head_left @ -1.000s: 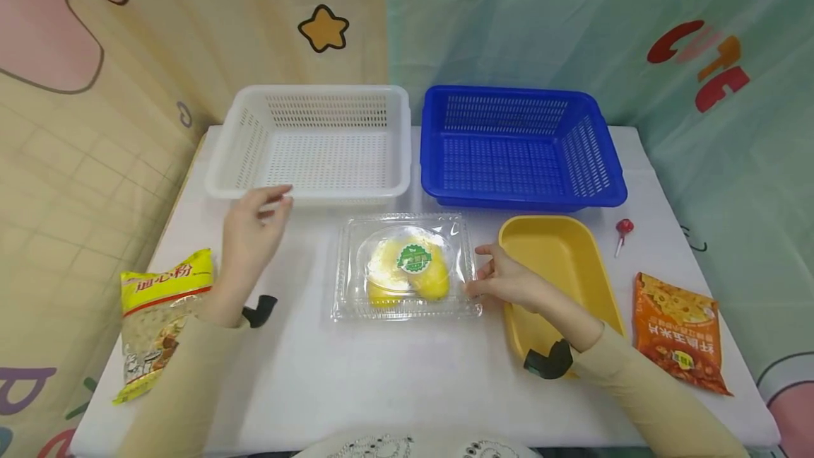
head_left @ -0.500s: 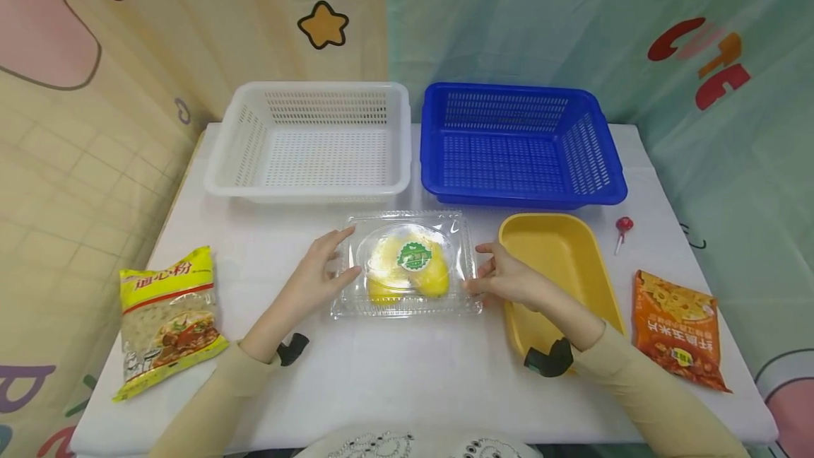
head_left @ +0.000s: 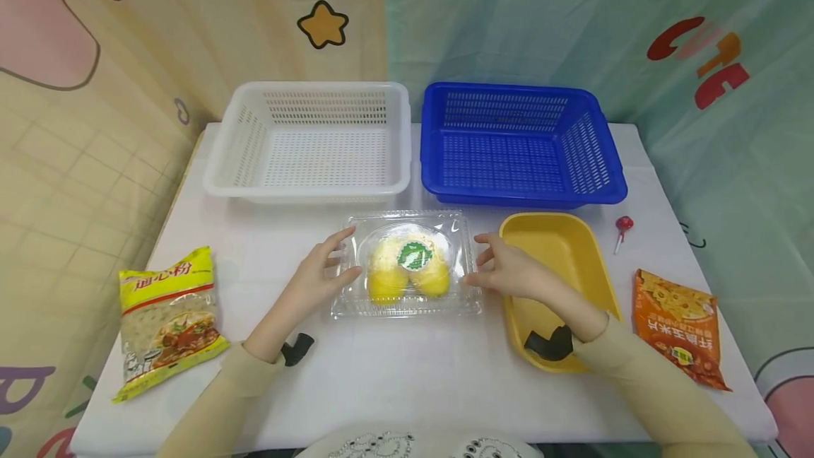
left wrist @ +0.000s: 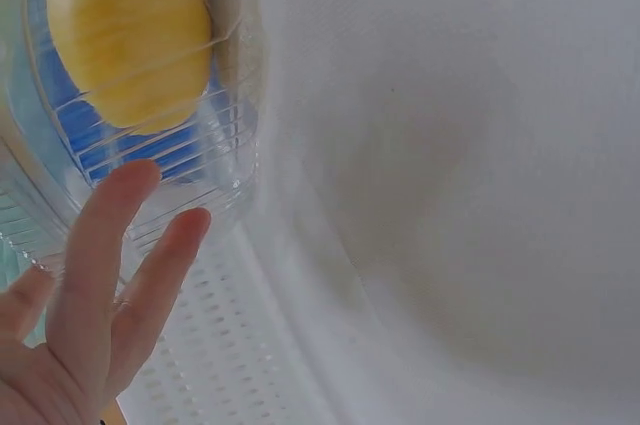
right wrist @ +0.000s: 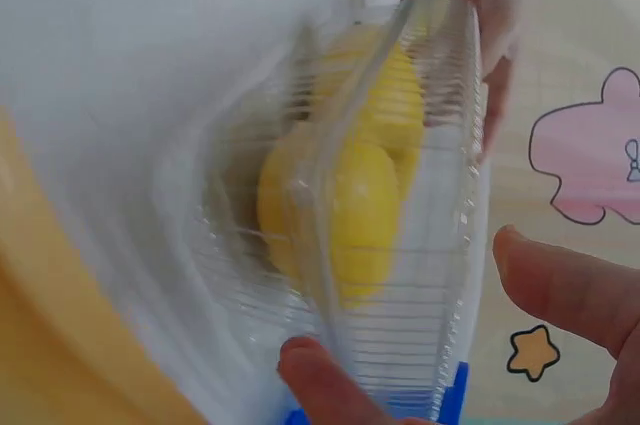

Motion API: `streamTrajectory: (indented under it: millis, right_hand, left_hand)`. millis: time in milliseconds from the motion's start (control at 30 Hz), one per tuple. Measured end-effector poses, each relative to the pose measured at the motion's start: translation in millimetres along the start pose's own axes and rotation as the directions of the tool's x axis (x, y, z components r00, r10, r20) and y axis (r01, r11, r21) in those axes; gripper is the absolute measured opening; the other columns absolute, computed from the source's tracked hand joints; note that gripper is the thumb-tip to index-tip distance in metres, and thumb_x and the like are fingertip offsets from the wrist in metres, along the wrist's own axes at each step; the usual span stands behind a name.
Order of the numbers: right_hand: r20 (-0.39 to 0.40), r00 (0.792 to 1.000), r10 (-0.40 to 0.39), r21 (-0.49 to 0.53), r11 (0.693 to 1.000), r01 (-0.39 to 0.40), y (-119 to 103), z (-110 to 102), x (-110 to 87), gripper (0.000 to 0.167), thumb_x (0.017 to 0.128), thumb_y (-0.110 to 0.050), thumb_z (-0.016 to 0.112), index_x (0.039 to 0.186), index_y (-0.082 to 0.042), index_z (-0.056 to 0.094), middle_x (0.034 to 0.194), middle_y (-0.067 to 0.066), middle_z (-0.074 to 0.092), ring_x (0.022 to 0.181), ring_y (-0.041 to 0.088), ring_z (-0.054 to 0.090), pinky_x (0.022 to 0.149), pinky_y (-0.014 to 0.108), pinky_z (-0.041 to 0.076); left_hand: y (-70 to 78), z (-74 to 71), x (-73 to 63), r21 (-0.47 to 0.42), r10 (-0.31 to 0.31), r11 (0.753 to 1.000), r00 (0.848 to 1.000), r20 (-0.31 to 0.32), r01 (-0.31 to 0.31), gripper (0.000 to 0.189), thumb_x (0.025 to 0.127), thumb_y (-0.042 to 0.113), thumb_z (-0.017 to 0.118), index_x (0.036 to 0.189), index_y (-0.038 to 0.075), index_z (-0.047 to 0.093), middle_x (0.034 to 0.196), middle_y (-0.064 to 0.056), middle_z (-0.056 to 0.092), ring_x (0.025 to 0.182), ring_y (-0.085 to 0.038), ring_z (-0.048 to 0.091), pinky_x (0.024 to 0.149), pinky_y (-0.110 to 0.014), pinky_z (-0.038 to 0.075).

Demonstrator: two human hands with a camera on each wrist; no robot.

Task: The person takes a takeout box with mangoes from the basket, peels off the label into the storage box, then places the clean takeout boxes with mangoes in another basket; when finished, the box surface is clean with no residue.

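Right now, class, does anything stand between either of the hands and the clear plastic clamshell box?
Nothing visible does. The left hand is at the left edge of the clear plastic clamshell box, the right hand at its right edge. The yellow tray lies beneath the right wrist, not in between.

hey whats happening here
A person has a hand at each side of a clear lidded box with yellow, fruit-like items inside. The left hand is at its left edge and the right hand at its right, fingers spread; firm contact is hard to make out. The lid is on. A white basket and a blue basket stand beyond the box, and a yellow tray lies to its right.
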State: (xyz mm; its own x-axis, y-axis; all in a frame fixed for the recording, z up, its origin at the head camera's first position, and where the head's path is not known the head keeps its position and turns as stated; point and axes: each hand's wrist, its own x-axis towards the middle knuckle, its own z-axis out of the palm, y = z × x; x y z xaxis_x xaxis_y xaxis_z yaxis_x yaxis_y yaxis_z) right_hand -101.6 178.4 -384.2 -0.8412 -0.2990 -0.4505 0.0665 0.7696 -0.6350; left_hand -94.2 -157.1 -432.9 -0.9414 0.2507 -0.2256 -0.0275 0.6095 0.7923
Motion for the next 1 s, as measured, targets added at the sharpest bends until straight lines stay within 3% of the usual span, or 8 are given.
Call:
streamTrajectory:
  millis: [133,267,367,600,800,900,1000]
  right_hand:
    - [-0.062,0.994,-0.089,-0.072,0.994,0.085,-16,-14,2.0,0.067,0.090,-0.030,0.069,0.142,0.004,0.043,0.131,0.026,0.057,0.115,0.040,0.060,0.095,0.051,0.053]
    - [-0.067,0.979,-0.191,-0.171,0.969,0.177,-40,-23,13.0,0.050,0.089,-0.025,0.072,0.131,-0.002,0.058,0.121,0.019,0.064,0.107,0.033,0.064,0.091,0.046,0.055]
    - [-0.012,0.969,-0.246,-0.278,0.932,0.233,-58,-23,25.6,0.038,0.087,-0.025,0.074,0.121,-0.009,0.066,0.109,0.012,0.066,0.098,0.026,0.065,0.084,0.039,0.056]
    - [0.176,0.908,-0.380,-0.474,0.776,0.417,-89,-2,54.0,0.012,0.088,-0.023,0.074,0.099,-0.017,0.071,0.103,0.008,0.061,0.092,0.021,0.059,0.078,0.030,0.052]
    - [0.242,0.857,-0.455,-0.561,0.655,0.506,-97,13,66.9,0.005,0.088,-0.021,0.074,0.089,-0.019,0.070,0.095,0.005,0.058,0.079,0.017,0.056,0.069,0.023,0.050]
    - [0.250,0.826,-0.505,-0.577,0.607,0.546,-96,17,70.5,0.004,0.088,-0.018,0.074,0.087,-0.018,0.070,0.091,0.004,0.056,0.074,0.016,0.054,0.064,0.021,0.047]
    - [0.252,0.805,-0.537,-0.579,0.583,0.570,-96,19,72.7,0.005,0.089,-0.017,0.073,0.085,-0.018,0.070,0.089,0.004,0.056,0.072,0.016,0.053,0.063,0.020,0.047]
  left_hand:
    - [2.1,-0.4,1.0,0.000,-0.011,1.000,1.000,0.007,0.011,0.072,0.093,0.023,0.068,0.154,0.028,0.030,0.148,-0.025,0.040,0.127,-0.050,0.051,0.096,-0.065,0.047]
    - [2.8,-1.2,1.7,-0.003,-0.023,1.000,1.000,0.009,0.023,0.072,0.093,0.023,0.068,0.154,0.028,0.030,0.148,-0.024,0.040,0.128,-0.050,0.051,0.096,-0.065,0.047]
    - [2.8,-1.0,1.8,-0.009,-0.023,1.000,1.000,0.009,0.023,0.073,0.093,0.022,0.068,0.155,0.027,0.030,0.148,-0.025,0.039,0.128,-0.050,0.050,0.095,-0.066,0.048]
    - [3.3,-0.9,1.4,-0.018,-0.028,0.999,0.999,0.017,0.028,0.073,0.092,0.022,0.069,0.155,0.027,0.030,0.148,-0.027,0.039,0.127,-0.051,0.050,0.094,-0.064,0.049]
    - [4.1,-0.8,2.0,-0.014,-0.031,0.999,0.999,0.013,0.031,0.073,0.092,0.023,0.069,0.154,0.029,0.030,0.148,-0.025,0.040,0.127,-0.051,0.051,0.094,-0.064,0.050]
    - [4.5,-0.9,2.1,-0.002,-0.032,0.999,0.999,0.011,0.032,0.073,0.093,0.023,0.069,0.154,0.029,0.030,0.148,-0.025,0.040,0.127,-0.050,0.051,0.094,-0.063,0.050]
    - [4.7,-1.0,1.8,0.001,-0.037,0.999,0.999,0.011,0.037,0.073,0.093,0.023,0.069,0.154,0.030,0.030,0.148,-0.026,0.039,0.127,-0.050,0.051,0.094,-0.063,0.050]
